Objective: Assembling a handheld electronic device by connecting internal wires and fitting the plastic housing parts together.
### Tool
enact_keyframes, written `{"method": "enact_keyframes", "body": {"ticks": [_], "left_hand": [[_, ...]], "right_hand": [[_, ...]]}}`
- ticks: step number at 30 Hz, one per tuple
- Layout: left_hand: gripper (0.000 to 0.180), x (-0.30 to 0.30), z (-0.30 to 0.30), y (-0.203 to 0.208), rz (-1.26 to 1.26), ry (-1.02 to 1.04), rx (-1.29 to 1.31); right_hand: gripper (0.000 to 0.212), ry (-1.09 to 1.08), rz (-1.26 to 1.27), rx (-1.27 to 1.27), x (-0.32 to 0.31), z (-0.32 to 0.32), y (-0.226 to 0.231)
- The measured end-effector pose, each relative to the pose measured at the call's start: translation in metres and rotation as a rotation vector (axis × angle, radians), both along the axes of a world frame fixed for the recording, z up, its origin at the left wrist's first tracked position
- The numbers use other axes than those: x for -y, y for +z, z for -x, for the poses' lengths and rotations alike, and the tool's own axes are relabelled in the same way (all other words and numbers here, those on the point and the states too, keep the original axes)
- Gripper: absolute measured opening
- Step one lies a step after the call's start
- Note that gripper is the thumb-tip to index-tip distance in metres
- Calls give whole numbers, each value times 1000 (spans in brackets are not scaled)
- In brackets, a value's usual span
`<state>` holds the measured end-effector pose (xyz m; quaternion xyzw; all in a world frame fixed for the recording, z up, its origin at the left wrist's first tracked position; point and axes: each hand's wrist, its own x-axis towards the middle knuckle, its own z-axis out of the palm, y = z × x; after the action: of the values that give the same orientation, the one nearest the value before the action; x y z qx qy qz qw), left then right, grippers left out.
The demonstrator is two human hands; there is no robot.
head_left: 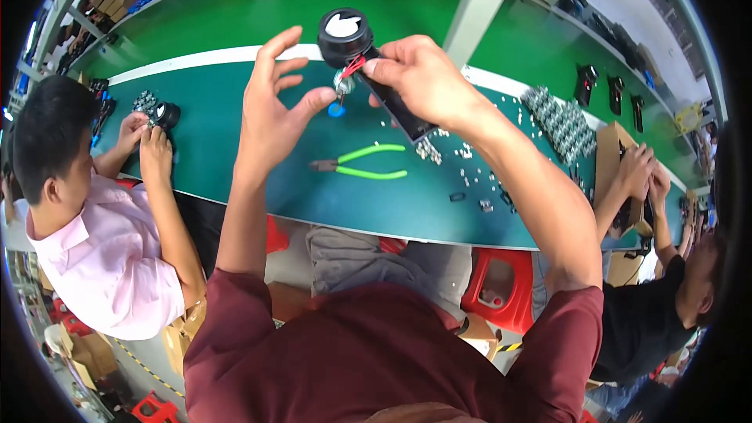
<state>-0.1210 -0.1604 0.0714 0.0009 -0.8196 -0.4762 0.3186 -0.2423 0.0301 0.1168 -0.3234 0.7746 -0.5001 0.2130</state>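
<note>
My right hand is closed round the flat handle of a black lamp-like device, held up over the bench. Its round black head has a white piece inside and points up and away. Red wires come out where head and handle meet. From them hangs a small greenish part, which looks like a circuit board. My left hand is beside it with fingers spread and holds nothing; its thumb is nearest the hanging part. Below lie cutting pliers with bright green handles. A small blue ring shows under the hanging part.
Small white pieces lie scattered on the green bench mat. A heap of circuit boards is at the right, near a cardboard box. Co-workers sit at left and right. A red stool stands under the bench edge.
</note>
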Motion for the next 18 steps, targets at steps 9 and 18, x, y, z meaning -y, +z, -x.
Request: {"method": "enact_keyframes", "body": {"ticks": [9,18], "left_hand": [[60,41,-33,-67,55,272,105],[37,48,-40,-93,229,345,240]], "right_hand": [[25,-212,147,232,101,113,-6],[24,-451,211,275,171,221,-62]]}}
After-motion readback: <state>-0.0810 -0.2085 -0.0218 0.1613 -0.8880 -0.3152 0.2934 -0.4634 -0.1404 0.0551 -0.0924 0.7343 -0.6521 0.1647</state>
